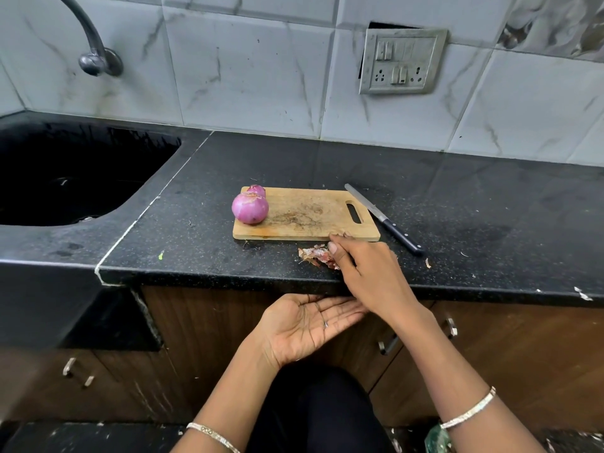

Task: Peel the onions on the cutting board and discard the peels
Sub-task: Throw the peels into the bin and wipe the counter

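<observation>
A black sink [98,138] is sunk into the left end of the surface [474,197], with a curved tap [88,34] coming off the wall above it. A metal switch plate [402,60] hangs on the wall toward the right. A black-handled knife [385,220] lies slantwise just off the board's right edge. Nothing stands between the hands and the peels.

The surface is speckled black stone, scattered with crumbs. Behind it is a wall [245,67] of grey-veined white tiles, and below it are brown cupboard doors [523,354].

The wooden board [307,214] lies near the middle of the surface, stained, with its handle slot to the right. Two purple onions, skins off, sit at its left edge. The big one [250,208] is at the front and the small one [256,190] touches it from behind. Dry peels [315,255] lie on the surface between the board's front edge and the surface's front edge.

The right hand [366,273] rests on the surface against the peels, its grip loose and holding nothing. The left hand [304,325] is cupped palm-up just under the front edge, its grip wide.
</observation>
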